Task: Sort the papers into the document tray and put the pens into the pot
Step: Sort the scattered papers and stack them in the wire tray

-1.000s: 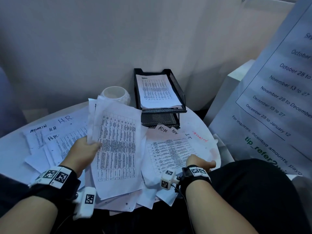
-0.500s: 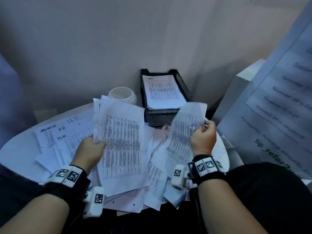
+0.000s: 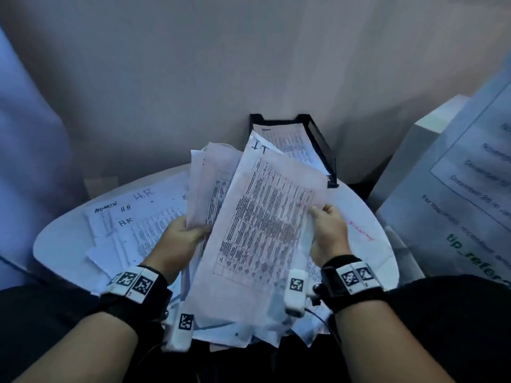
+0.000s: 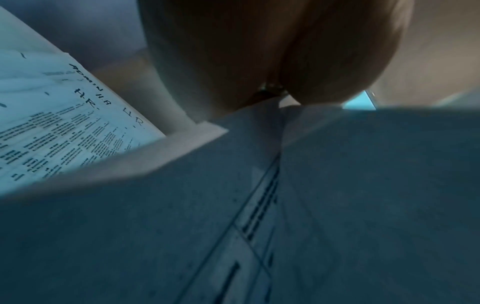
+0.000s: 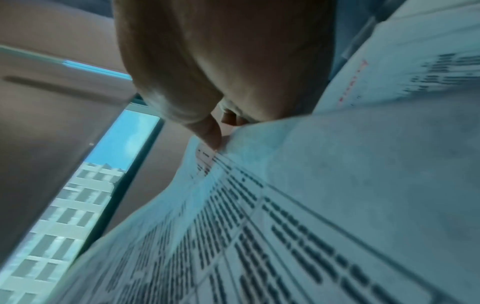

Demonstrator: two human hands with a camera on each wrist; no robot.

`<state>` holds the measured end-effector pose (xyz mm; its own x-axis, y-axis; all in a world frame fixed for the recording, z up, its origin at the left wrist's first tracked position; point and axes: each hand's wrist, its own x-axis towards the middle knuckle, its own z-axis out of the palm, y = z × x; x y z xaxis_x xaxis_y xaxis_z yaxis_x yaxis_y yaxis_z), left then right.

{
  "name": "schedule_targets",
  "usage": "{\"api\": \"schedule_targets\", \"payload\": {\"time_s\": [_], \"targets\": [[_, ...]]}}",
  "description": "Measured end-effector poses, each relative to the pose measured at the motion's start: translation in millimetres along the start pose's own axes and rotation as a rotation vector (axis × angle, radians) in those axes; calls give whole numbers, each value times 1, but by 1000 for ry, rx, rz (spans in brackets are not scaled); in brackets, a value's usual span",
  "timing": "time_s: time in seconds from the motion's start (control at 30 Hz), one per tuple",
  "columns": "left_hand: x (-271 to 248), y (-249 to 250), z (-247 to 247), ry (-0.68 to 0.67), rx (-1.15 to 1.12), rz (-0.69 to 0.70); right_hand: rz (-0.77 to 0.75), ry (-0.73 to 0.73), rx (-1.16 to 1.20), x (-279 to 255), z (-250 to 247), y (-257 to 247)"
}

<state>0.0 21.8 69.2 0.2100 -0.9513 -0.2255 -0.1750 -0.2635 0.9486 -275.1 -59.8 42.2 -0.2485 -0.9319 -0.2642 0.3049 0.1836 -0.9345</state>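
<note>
Together both hands (image 3: 182, 239) (image 3: 329, 233) pinch paper sheets' (image 3: 262, 230) edges.

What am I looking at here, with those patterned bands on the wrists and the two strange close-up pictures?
There is no machine: a person is sorting papers, wearing three cameras. The wide picture comes from a camera on the head, looking down at both hands. The two close-ups come from small cameras strapped to each wrist, looking along the hand at its fingers, so they look odd and blurry.

The left hand grips a bundle of sheets. The right hand pinches the edge of a printed sheet marked "I.T", which lies over that bundle. More loose papers, some marked "H.R" or "ADMIN", lie on the round white table. At the back stands the black document tray, with paper already in it.
</note>
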Motion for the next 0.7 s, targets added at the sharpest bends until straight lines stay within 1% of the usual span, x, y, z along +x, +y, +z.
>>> {"api": "schedule_targets", "payload": {"time_s": [0.07, 0.13, 0.17, 0.2, 0.27, 0.3, 0.33, 0.37, 0.43, 0.47, 0.57, 0.63, 0.7], "targets": [[-6, 3, 5, -70, -11, -19, 104, -21, -16, -1, 3, 19], [-11, 6, 10, -87, -8, -54, 168, -27, -32, -2, 7, 35], [-13, 5, 11, -91, -19, -52, 178, -25, -43, -2, 9, 40], [-12, 3, 13, -112, -51, -78, 171, -14, -49, -2, 11, 45], [-11, 1, 13, -167, -88, -163, 124, 19, -70, 0, 11, 54], [-9, 0, 13, -188, -58, -168, 107, 33, -90, 2, 9, 58], [-7, -3, 14, -189, 21, -145, 107, 46, -106, 2, 6, 60], [-6, -5, 14, -160, 113, -110, 114, 69, -119, 4, 3, 61], [-1, -13, 14, -116, 216, -74, 135, 143, -175, 8, -8, 63], [2, -17, 14, -101, 257, -71, 137, 190, -252, 11, -17, 65], [7, -21, 10, -20, 278, -51, 144, 360, -610, 14, -49, 69], [12, -24, 6, 29, 269, -47, 219, 457, -781, 14, -68, 74], [14, -25, 2, 65, 268, -51, 341, 487, -820, 13, -79, 76]]}}
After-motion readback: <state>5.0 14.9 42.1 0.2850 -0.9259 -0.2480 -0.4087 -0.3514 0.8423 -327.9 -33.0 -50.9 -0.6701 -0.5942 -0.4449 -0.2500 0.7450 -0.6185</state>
